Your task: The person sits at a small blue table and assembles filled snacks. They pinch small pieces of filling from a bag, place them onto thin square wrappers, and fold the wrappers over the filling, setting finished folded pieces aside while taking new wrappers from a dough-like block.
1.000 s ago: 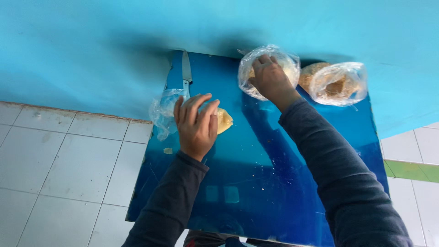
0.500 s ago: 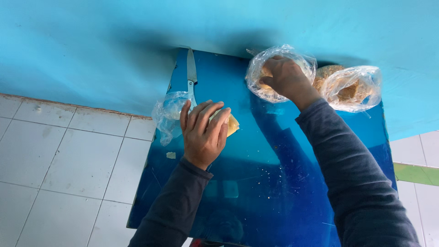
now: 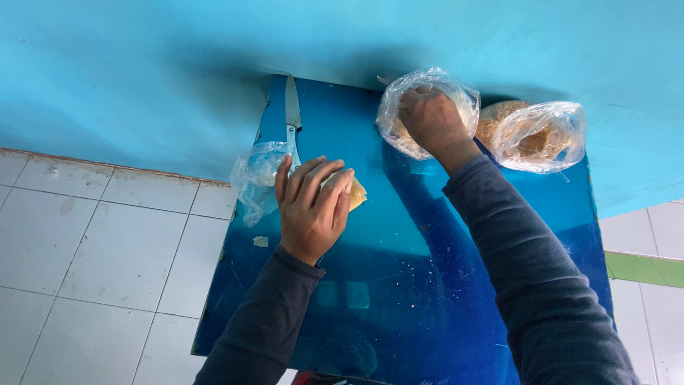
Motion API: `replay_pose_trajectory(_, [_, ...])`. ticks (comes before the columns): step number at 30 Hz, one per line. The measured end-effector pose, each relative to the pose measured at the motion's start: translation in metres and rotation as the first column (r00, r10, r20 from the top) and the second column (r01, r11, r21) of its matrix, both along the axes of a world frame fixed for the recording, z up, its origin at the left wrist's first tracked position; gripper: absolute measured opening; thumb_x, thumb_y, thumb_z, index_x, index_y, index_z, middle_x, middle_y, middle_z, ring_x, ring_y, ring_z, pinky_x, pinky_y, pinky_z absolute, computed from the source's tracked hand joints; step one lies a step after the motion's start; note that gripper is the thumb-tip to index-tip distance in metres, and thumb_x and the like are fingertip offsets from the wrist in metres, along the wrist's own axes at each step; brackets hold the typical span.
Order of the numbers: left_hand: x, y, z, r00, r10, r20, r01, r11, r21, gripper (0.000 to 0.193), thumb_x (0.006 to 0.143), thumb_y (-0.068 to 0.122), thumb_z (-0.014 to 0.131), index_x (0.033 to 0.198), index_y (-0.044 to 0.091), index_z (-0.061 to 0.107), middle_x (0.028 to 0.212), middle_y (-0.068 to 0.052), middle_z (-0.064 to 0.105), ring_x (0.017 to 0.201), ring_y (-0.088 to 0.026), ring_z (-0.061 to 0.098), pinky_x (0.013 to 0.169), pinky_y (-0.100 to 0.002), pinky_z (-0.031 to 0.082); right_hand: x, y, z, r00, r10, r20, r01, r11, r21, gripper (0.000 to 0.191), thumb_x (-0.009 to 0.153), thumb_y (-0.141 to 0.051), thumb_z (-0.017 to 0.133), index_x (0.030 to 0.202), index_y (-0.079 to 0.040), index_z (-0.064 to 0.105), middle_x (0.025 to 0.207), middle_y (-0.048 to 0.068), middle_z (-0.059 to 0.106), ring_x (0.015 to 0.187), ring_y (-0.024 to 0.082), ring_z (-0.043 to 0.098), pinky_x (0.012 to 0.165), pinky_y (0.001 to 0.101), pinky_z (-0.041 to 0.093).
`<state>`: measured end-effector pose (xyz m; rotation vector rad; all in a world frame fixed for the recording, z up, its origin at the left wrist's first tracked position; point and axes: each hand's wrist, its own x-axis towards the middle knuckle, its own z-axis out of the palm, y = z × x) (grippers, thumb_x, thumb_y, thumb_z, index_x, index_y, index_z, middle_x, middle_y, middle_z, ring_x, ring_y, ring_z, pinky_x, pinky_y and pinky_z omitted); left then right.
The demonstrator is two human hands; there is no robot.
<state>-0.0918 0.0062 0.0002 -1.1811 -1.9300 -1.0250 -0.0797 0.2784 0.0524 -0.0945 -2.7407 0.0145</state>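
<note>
On the far left there is a white tiled floor point(image 3: 92, 249), and above it a turquoise wall point(image 3: 142, 85). A glossy blue table point(image 3: 420, 285) stands against this wall. At its left edge lies an empty crumpled clear plastic bag point(image 3: 255, 178), partly hanging over the edge. Just beside the bag a knife point(image 3: 292, 117) lies flat, its blade pointing to the wall; the lower part of its handle goes under the fingers of the hand. A small pale crumb point(image 3: 261, 241) lies near the table edge, under the bag.

The left hand point(image 3: 311, 210) rests palm down on a yellow-brown piece of food point(image 3: 354, 191), maybe bread or cake; I cannot tell exactly. The fingers are stretched, slightly apart, and press flat on the piece; only its right corner is visible beside the fingertips. The dark grey sleeve point(image 3: 263, 328) covers the arm.

More to the right, near the wall, the right hand point(image 3: 431, 117) is on a clear plastic bag with brown food point(image 3: 420, 110). The fingers are bent and close together, gripping the top of the bag. Just beside it, at the right, is a second clear bag with similar brown food point(image 3: 534, 135), and a round brown piece point(image 3: 495, 117) sits between the two bags. Small white crumbs point(image 3: 413, 267) are spread in the middle of the table.
</note>
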Motion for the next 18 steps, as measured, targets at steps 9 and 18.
replay_pose_trajectory(9, [0.002,0.001,0.0,1.0,0.002,-0.01,-0.002,0.999,-0.033,0.019,0.101,0.017,0.075,0.12,0.018,0.071,0.123,0.001,0.069,0.124,-0.021,0.062,0.127,-0.052,0.029,-0.002,0.007,0.005,0.994,-0.062,-0.087,0.058,0.997,-0.052,0.017,0.101,-0.018,0.067,0.099,-0.001,0.066,0.086,0.021,0.068,0.081,0.04,0.068,0.073,0.0481,0.055])
replay_pose_trajectory(18, [0.005,0.001,0.003,0.999,-0.023,0.025,0.025,0.997,-0.076,0.018,0.1,0.017,0.073,0.117,0.017,0.072,0.119,-0.001,0.069,0.122,-0.023,0.063,0.126,-0.053,0.029,0.021,0.017,0.007,0.987,-0.06,-0.15,0.018,0.963,-0.267,0.019,0.099,-0.015,0.068,0.096,0.004,0.069,0.088,0.026,0.069,0.08,0.045,0.068,0.071,0.0489,0.056])
